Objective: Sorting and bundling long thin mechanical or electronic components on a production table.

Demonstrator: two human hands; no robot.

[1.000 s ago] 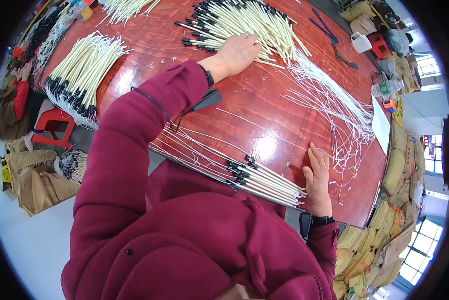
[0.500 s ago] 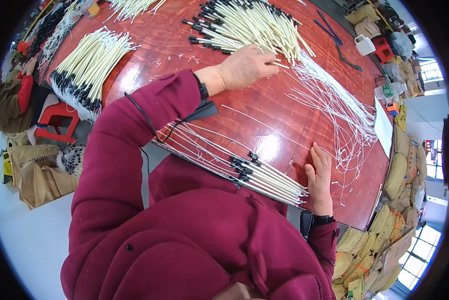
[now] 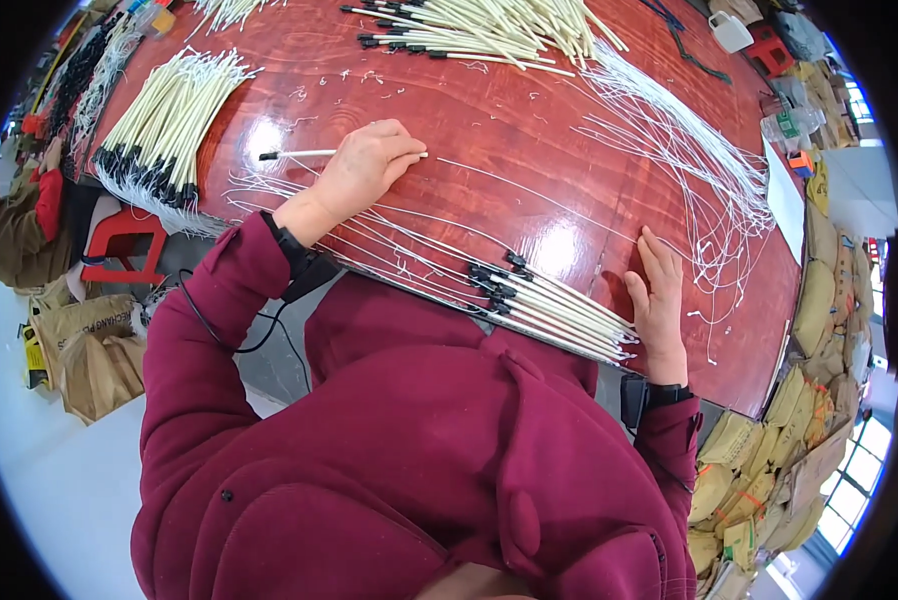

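Observation:
My left hand (image 3: pixel 357 170) is closed on a thin cream-coloured stick (image 3: pixel 307 153) with a black end piece, held level above the red table. The stick's pale tip pokes out beyond my fingertips, close to the end of a single white string (image 3: pixel 529 192). That string runs across the table to my right hand (image 3: pixel 657 300), whose fingers lie stretched out with the thumb apart, fingertips at the string. Beside my right hand, along the near edge, lies a row of cream sticks (image 3: pixel 569 318) with black end pieces and white strings trailing left.
A large pile of cream sticks (image 3: pixel 499 28) lies at the far side of the red table (image 3: pixel 449 110). Loose white strings (image 3: pixel 684 165) spread at the right. Another stick bundle (image 3: pixel 174 115) is at the left, near a red stool (image 3: pixel 126 245) and a seated person (image 3: pixel 19 215).
My left hand has come from the far pile toward me and left, now with a stick in it. My right hand stays beside the row; the whole view has shifted slightly.

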